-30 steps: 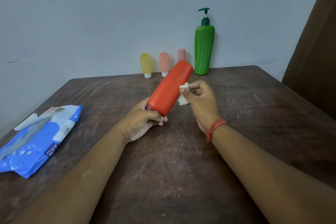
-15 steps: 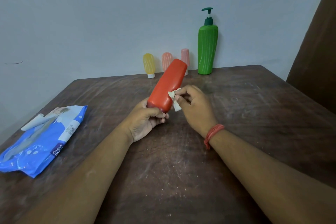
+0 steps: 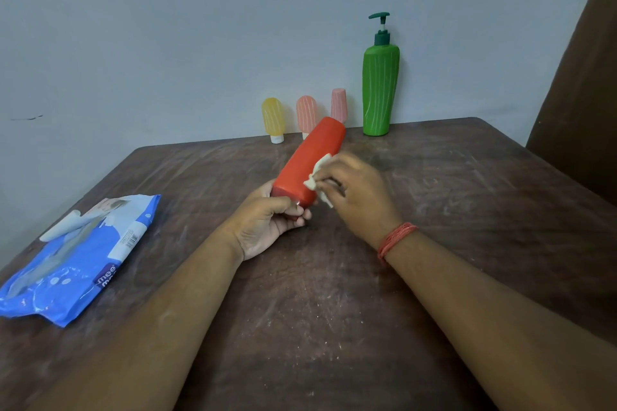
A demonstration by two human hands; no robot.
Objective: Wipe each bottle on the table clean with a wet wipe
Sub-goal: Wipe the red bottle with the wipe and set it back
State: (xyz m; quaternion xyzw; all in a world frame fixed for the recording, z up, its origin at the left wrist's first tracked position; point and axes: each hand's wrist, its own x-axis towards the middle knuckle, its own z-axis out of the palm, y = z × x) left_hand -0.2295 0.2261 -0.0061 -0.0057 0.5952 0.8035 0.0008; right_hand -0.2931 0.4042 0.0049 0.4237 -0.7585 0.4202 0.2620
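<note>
While left hand (image 3: 267,227) is gripping red bottle (image 3: 309,163) at cap end, right hand (image 3: 357,193) is pinching wipe (image 3: 319,177), rubbing side; next likely needing bottle rotation.

The red bottle (image 3: 309,162) in my left grip (image 3: 270,223) looks like smooth, matt plastic. The wipe (image 3: 319,177) pressed on it is soft white cloth, crumpled. Beneath it, the worktop (image 3: 334,310) is dark, scuffed wood, dull and streaky. Left of the bottle, the blue wipes pack (image 3: 80,257) is glossy, crinkled film.
</note>
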